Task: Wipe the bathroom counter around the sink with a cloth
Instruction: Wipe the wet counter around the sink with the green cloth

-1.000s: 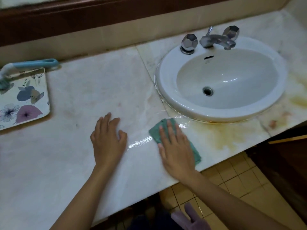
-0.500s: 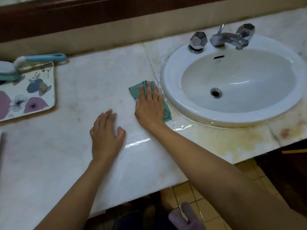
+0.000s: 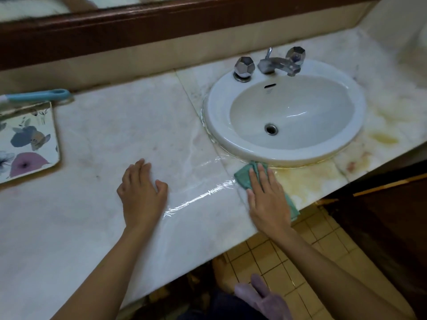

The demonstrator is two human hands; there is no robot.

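A pale marble counter [image 3: 129, 135] holds a white oval sink [image 3: 286, 116] at the right. My right hand [image 3: 268, 199] presses flat on a folded green cloth [image 3: 243, 176] at the counter's front edge, just below the sink's front rim. The cloth's far corner touches the rim, and its near end sticks out past my wrist. My left hand [image 3: 142, 192] rests palm down on the counter to the left, fingers apart, holding nothing. A wet shiny streak [image 3: 201, 195] runs between the two hands.
A floral tray [image 3: 25, 144] lies at the far left with a blue-handled brush [image 3: 39, 95] behind it. Chrome taps [image 3: 245, 65] and spout [image 3: 277, 64] stand behind the basin. Yellow stains mark the counter right of the sink. Tiled floor lies below the front edge.
My right hand slid the cloth from the sink's left side back toward me and rightward, to the front edge below the sink. My left hand stayed flat in place.
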